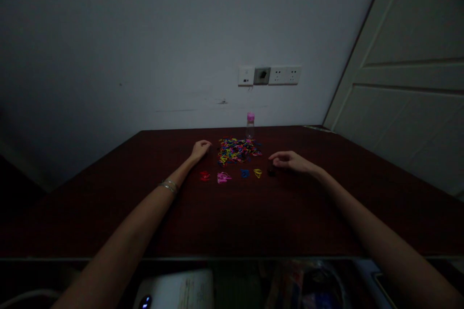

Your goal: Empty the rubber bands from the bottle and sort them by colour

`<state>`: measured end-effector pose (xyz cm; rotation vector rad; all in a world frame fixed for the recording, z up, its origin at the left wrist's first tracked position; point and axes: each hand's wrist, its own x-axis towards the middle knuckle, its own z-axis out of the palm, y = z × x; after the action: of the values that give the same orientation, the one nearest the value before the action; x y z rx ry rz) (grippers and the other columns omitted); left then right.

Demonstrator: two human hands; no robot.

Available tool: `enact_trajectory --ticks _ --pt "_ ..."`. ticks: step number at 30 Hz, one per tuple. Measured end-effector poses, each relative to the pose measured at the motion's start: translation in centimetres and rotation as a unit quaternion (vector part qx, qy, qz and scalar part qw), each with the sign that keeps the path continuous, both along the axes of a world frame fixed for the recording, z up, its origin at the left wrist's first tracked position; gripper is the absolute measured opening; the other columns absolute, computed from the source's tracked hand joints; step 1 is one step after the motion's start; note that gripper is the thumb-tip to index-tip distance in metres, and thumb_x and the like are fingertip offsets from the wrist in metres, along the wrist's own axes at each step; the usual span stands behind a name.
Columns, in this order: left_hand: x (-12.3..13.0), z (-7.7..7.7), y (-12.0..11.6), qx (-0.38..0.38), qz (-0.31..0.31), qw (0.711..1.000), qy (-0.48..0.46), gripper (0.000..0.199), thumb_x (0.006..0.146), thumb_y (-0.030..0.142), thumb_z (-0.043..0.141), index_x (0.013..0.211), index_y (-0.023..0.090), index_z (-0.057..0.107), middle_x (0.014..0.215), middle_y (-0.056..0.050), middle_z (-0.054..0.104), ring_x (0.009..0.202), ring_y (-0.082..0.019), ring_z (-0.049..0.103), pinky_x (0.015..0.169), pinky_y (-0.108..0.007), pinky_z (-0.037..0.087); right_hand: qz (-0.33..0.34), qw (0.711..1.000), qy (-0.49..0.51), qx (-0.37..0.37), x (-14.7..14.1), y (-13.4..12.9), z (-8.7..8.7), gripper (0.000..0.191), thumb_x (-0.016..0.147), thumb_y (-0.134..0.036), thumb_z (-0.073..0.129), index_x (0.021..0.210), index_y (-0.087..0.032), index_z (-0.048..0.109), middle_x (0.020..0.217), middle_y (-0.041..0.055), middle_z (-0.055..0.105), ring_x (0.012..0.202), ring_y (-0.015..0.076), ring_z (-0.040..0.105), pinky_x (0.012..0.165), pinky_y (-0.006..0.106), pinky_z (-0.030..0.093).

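Observation:
A heap of small rubber bands [237, 149] in many colours lies on the dark red table. My left hand [201, 148] rests just left of the heap, its fingers curled in, with nothing showing in them. To the right, my right hand [290, 161] hovers or lies with fingers loosely stretched and apart, close above a small dark cluster [271, 172]. In a row in front of the heap are red bands [205, 175], pink bands [224, 177], blue bands [245, 173] and yellow bands [257, 173], each colour grouped by itself.
A clear bottle with a pink cap [250, 125] stands behind the heap, near the wall. Wall sockets [284, 75] sit above the table [232, 222]. Below its front edge, a white device [177, 289] and dim, cluttered items show. A panelled door [406, 77] is at right.

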<state>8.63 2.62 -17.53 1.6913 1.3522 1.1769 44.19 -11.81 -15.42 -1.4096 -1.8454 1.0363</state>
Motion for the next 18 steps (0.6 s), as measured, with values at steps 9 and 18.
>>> enact_trajectory --ticks 9,18 --pt "-0.8 3.1 -1.0 -0.023 -0.112 0.988 0.107 0.014 0.061 0.025 0.061 0.066 0.012 0.064 0.048 0.001 0.052 0.044 -0.008 0.043 0.042 -0.019 0.030 -0.043 0.998 0.043 -0.017 0.7 0.5 -1.3 0.034 0.068 -0.031 0.061 0.100 -0.016 0.060 0.085 0.0048 0.063 0.060 0.0096 0.051 0.052 0.022 0.038" --pt "0.0 5.3 -5.0 -0.018 -0.288 0.915 0.282 0.016 0.054 0.014 0.062 0.068 0.015 0.069 0.050 0.003 0.055 0.047 -0.008 0.045 0.047 -0.018 0.030 -0.047 0.999 0.015 -0.007 0.6 0.5 -1.5 0.035 0.069 -0.036 0.061 0.098 -0.017 0.062 0.088 0.0061 0.065 0.064 0.0119 0.053 0.054 0.024 0.039"
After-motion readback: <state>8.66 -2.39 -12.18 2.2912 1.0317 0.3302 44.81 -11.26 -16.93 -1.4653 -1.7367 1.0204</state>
